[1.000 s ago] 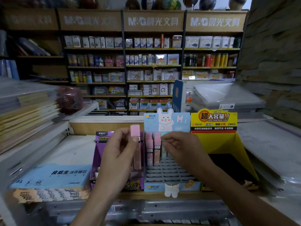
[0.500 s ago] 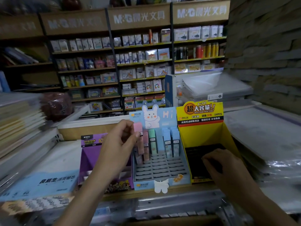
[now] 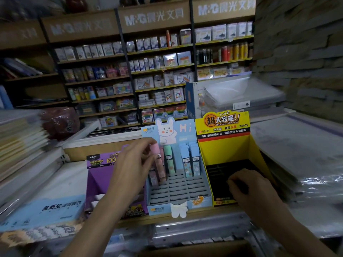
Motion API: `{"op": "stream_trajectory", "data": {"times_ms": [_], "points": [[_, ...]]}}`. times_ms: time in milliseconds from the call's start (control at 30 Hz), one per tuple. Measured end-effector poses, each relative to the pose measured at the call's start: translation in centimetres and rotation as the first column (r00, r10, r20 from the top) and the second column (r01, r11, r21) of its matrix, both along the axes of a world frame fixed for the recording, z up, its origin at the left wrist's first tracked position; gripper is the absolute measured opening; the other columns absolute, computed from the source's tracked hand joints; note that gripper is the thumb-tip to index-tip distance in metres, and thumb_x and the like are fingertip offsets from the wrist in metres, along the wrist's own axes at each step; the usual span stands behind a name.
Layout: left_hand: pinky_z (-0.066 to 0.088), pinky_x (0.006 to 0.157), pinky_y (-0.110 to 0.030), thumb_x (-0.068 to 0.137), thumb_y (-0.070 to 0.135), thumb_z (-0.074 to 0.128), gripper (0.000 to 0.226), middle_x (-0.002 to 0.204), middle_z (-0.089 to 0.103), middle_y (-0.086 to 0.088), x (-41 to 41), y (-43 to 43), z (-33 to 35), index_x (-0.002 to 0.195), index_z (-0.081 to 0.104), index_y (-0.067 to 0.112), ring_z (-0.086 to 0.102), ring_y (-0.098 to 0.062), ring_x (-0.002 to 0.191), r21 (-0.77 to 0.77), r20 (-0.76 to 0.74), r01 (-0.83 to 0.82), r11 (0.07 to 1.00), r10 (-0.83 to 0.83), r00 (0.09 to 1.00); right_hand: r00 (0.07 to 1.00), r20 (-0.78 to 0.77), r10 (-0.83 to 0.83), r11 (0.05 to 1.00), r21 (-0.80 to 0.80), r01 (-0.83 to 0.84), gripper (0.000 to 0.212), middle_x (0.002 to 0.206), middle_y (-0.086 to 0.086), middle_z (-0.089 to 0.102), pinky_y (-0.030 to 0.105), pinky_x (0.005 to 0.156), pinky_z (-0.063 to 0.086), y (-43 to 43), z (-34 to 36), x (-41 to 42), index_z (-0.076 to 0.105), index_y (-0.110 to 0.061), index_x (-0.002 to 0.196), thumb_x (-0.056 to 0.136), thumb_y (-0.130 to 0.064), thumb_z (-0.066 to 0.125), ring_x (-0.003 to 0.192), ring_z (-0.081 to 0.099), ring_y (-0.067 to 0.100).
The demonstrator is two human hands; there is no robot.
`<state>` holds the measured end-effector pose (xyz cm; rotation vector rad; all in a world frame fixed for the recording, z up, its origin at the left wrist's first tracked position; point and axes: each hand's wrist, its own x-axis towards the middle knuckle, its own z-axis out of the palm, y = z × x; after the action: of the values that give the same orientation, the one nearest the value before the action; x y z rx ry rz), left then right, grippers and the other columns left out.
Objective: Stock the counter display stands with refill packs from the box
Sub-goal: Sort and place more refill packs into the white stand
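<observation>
Seating a slim pink plastic refill pack point(image 3: 157, 158) in a back slot of the pale blue cardboard display stand point(image 3: 206, 201) looks like the step in hand. The left hand point(image 3: 132, 167) pinches the upright pack's top.

The right hand point(image 3: 250, 190) lies knuckles-up, fingers curled, in the yellow cardboard display stand point(image 3: 228, 147); whether it holds anything cannot be told.

The next move probably calls for releasing the pack and fetching another, since most slots look empty.

Legible writing: "Hi" on blue; "24PCS" and "2B/0.5MM" on yellow; "ULTRAMAN HEROES" on the purple cardboard stand point(image 3: 96, 180); "M&G" on the brown shelf header point(image 3: 154, 17).
</observation>
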<state>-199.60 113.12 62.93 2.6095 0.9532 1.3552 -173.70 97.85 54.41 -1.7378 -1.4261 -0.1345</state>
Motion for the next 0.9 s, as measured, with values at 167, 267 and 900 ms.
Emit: {"op": "stream_trajectory", "data": {"times_ms": [167,267,900], "points": [[0.040,0.073,-0.023,0.083,0.018,0.080,0.027,0.095,0.062,0.016,-0.1,0.4,-0.1,0.106,0.070,0.026,0.050,-0.005,0.088,0.077,-0.110,-0.090,0.993,0.098,0.989,1.000,0.009,-0.001,1.000,0.005,0.001,0.020,0.077,-0.015,0.061,0.031,0.063,0.049,0.1,0.1,0.0,0.067,-0.026,0.077,0.086,-0.008,0.071,0.079,0.056,0.006],[0.046,0.074,-0.035,0.084,0.019,0.079,0.022,0.093,0.066,0.011,0.0,0.5,-0.1,0.105,0.073,0.022,0.053,-0.016,0.091,0.101,-0.118,-0.081,0.992,0.093,0.989,1.000,0.014,0.000,1.000,0.016,0.000,0.024,0.077,-0.016,0.060,0.031,0.063,0.049,0.1,0.0,0.0,0.065,-0.030,0.076,0.085,-0.008,0.072,0.078,0.057,0.006],[0.044,0.075,-0.024,0.087,0.012,0.077,0.016,0.096,0.072,0.010,0.4,1.2,-0.6,0.101,0.079,0.019,0.058,-0.011,0.089,0.095,-0.081,0.023,0.995,-0.015,0.997,1.000,0.028,-0.007,1.000,0.017,0.006,0.020,0.077,-0.017,0.060,0.025,0.063,0.045,-0.2,0.2,-0.3,0.067,-0.026,0.079,0.085,-0.008,0.072,0.079,0.055,0.005]]}}
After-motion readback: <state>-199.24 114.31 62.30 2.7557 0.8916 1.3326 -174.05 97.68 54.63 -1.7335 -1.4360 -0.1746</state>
